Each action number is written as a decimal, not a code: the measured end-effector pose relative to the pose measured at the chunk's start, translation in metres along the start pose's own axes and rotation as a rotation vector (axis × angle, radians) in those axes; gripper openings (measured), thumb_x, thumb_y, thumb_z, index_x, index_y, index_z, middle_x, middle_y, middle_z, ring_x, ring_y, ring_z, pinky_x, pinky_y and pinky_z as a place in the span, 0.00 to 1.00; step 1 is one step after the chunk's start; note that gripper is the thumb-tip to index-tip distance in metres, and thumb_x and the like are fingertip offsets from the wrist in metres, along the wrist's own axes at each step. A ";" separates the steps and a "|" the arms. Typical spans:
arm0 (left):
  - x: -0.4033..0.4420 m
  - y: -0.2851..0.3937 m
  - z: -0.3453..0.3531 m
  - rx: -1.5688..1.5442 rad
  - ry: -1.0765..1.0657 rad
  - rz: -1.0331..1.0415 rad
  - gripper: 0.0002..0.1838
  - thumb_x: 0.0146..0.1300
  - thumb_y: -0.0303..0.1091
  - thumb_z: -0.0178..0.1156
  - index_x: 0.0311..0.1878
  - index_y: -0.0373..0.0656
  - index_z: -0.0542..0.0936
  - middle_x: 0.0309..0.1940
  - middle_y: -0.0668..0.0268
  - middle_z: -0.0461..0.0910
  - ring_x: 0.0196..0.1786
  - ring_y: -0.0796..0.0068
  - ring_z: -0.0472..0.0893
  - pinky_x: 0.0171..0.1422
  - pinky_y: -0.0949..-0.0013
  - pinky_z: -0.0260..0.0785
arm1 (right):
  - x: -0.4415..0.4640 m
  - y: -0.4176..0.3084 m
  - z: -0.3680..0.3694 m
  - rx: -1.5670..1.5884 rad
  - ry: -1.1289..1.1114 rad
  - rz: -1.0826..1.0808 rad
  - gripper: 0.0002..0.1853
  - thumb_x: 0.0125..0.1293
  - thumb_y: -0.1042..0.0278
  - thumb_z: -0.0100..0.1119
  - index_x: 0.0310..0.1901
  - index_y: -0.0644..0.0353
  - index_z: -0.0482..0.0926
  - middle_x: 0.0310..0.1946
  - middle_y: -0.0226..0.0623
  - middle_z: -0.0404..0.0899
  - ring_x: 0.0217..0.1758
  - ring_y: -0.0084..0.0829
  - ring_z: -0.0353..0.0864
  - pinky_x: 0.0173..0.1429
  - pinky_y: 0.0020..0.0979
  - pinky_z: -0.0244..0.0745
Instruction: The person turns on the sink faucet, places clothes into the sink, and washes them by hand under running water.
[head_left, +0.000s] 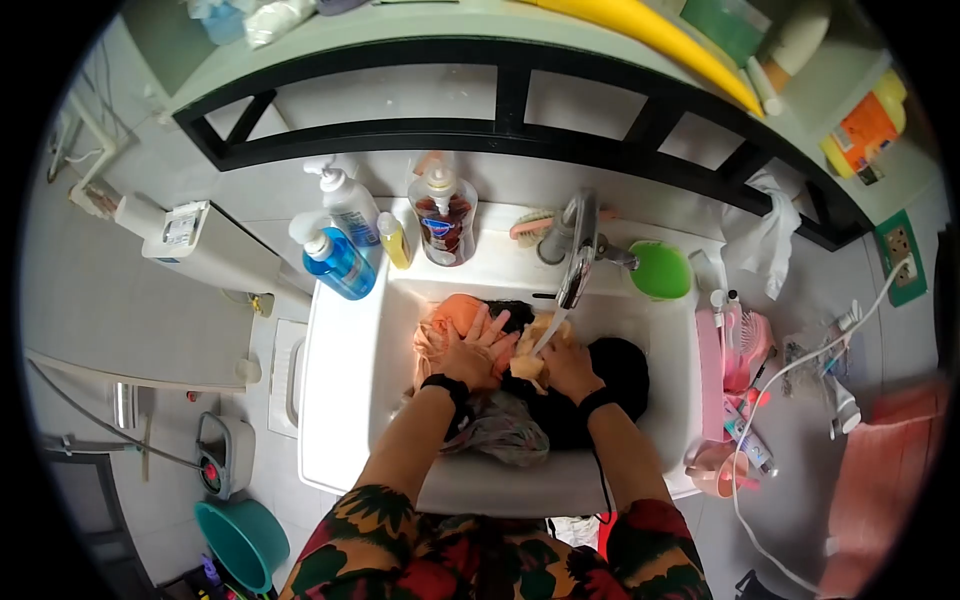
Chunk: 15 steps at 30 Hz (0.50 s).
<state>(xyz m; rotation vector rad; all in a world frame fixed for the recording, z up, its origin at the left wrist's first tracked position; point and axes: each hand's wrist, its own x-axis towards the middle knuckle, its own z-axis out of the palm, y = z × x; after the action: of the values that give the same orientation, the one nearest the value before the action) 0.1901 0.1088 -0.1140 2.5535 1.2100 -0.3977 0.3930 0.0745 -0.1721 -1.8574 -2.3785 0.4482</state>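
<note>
Fingers of the left hand (473,358) are spread wide and pressed palm-down on a bunched peach cloth (432,350) in the basin, gripping nothing evident. Those of the right hand (570,370) rest against a pale yellow cloth (530,368); their tips are obscured, so whether they grip cannot be told.

Status, as judged: work on the cloths is under way and unfinished. Pieces are in the basin and a clear stream of water (549,332) falls beside the right fingers; all lie crumpled, none wrung or folded. No suds can be made out.

Materials: the peach cloth is soft and finely creased. Right of the right fingers, a black cloth (622,372) forms a smooth, rounded mound. Nearer the wearer than the left fingers lies a thin, greyish patterned cloth (510,428), puckered. Around them, the white basin (678,375) is glossy and rectangular; beyond the right fingers arches a polished metal faucet (578,255).
</note>
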 end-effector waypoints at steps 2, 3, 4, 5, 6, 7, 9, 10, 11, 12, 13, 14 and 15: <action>-0.009 0.005 -0.003 -0.042 -0.014 -0.001 0.45 0.44 0.58 0.59 0.66 0.60 0.51 0.69 0.69 0.38 0.70 0.58 0.35 0.62 0.32 0.36 | -0.012 -0.016 -0.019 -0.037 -0.005 0.016 0.21 0.49 0.58 0.55 0.49 0.44 0.69 0.45 0.38 0.71 0.43 0.43 0.73 0.43 0.50 0.66; -0.012 0.012 -0.004 -0.020 -0.038 -0.043 0.46 0.44 0.57 0.59 0.66 0.58 0.50 0.69 0.69 0.39 0.70 0.58 0.35 0.62 0.32 0.37 | -0.020 -0.025 -0.032 -0.066 -0.021 0.035 0.21 0.48 0.58 0.55 0.48 0.44 0.71 0.42 0.37 0.74 0.42 0.41 0.75 0.44 0.49 0.65; -0.015 0.019 -0.006 0.003 -0.064 -0.086 0.47 0.44 0.57 0.60 0.66 0.56 0.50 0.69 0.68 0.40 0.70 0.59 0.35 0.62 0.33 0.37 | -0.025 -0.033 -0.049 -0.072 -0.017 0.034 0.21 0.48 0.58 0.55 0.48 0.44 0.71 0.42 0.37 0.74 0.42 0.41 0.75 0.44 0.49 0.65; -0.019 0.026 -0.010 0.003 -0.057 -0.085 0.47 0.44 0.57 0.60 0.66 0.56 0.50 0.69 0.68 0.40 0.70 0.59 0.35 0.62 0.33 0.37 | -0.028 -0.042 -0.070 0.031 -0.112 0.117 0.21 0.47 0.60 0.55 0.48 0.47 0.72 0.40 0.37 0.75 0.42 0.39 0.76 0.44 0.48 0.64; -0.023 0.035 -0.015 -0.145 -0.031 -0.093 0.44 0.46 0.53 0.59 0.66 0.54 0.52 0.68 0.66 0.43 0.70 0.58 0.36 0.62 0.33 0.38 | -0.031 -0.050 -0.088 0.137 -0.208 0.201 0.22 0.47 0.63 0.55 0.47 0.51 0.74 0.37 0.36 0.77 0.42 0.37 0.76 0.45 0.47 0.63; -0.026 0.042 -0.018 -0.291 -0.005 -0.100 0.41 0.48 0.50 0.59 0.65 0.52 0.53 0.67 0.64 0.46 0.70 0.57 0.37 0.62 0.34 0.38 | -0.037 -0.055 -0.100 0.126 -0.106 0.187 0.20 0.46 0.63 0.55 0.44 0.53 0.76 0.33 0.37 0.79 0.39 0.34 0.78 0.44 0.42 0.67; -0.010 0.051 0.007 -0.308 0.086 -0.092 0.37 0.50 0.46 0.57 0.63 0.50 0.57 0.66 0.62 0.49 0.70 0.58 0.39 0.62 0.33 0.38 | -0.039 -0.047 -0.106 0.319 -0.037 0.232 0.18 0.46 0.62 0.57 0.42 0.55 0.76 0.33 0.37 0.79 0.37 0.34 0.78 0.43 0.38 0.69; -0.006 0.055 0.018 -0.333 0.165 -0.089 0.32 0.53 0.42 0.56 0.62 0.49 0.60 0.65 0.60 0.52 0.70 0.59 0.41 0.61 0.32 0.37 | -0.041 -0.045 -0.109 0.517 0.019 0.272 0.18 0.47 0.60 0.58 0.41 0.57 0.77 0.33 0.38 0.79 0.36 0.34 0.78 0.42 0.34 0.71; -0.012 0.060 0.014 -0.370 0.357 -0.107 0.19 0.55 0.35 0.52 0.52 0.45 0.70 0.55 0.56 0.68 0.63 0.57 0.61 0.58 0.42 0.54 | -0.045 -0.054 -0.130 0.557 0.096 0.271 0.19 0.45 0.52 0.59 0.37 0.55 0.78 0.30 0.37 0.78 0.35 0.37 0.78 0.38 0.29 0.72; -0.014 0.060 0.007 -0.368 0.364 -0.100 0.19 0.55 0.35 0.52 0.52 0.45 0.70 0.55 0.56 0.68 0.63 0.57 0.61 0.58 0.42 0.54 | -0.047 -0.053 -0.140 0.553 0.105 0.272 0.19 0.45 0.52 0.59 0.37 0.55 0.78 0.30 0.37 0.78 0.35 0.37 0.78 0.38 0.29 0.72; -0.014 0.057 -0.001 -0.682 0.398 -0.169 0.14 0.56 0.33 0.50 0.45 0.44 0.71 0.45 0.55 0.72 0.54 0.58 0.69 0.52 0.48 0.60 | -0.050 -0.050 -0.147 0.493 0.116 0.257 0.21 0.44 0.51 0.60 0.36 0.57 0.78 0.31 0.39 0.78 0.35 0.37 0.78 0.39 0.30 0.71; -0.016 0.054 -0.006 -0.996 0.427 -0.239 0.09 0.56 0.32 0.48 0.39 0.42 0.73 0.35 0.53 0.77 0.45 0.58 0.76 0.46 0.55 0.66 | -0.053 -0.046 -0.152 0.436 0.127 0.238 0.23 0.44 0.50 0.61 0.36 0.60 0.77 0.31 0.40 0.78 0.36 0.38 0.78 0.40 0.30 0.71; -0.004 0.047 0.009 -1.195 0.631 -0.187 0.06 0.56 0.30 0.47 0.34 0.40 0.71 0.21 0.53 0.74 0.27 0.57 0.77 0.30 0.63 0.67 | -0.057 -0.039 -0.152 0.436 0.124 0.220 0.25 0.42 0.49 0.63 0.36 0.64 0.76 0.32 0.43 0.78 0.36 0.41 0.77 0.41 0.33 0.71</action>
<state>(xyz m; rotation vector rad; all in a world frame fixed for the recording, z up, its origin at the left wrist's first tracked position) 0.2232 0.0743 -0.1148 1.5026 1.2770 0.9090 0.4087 0.0380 -0.0097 -1.8745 -1.8196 0.7738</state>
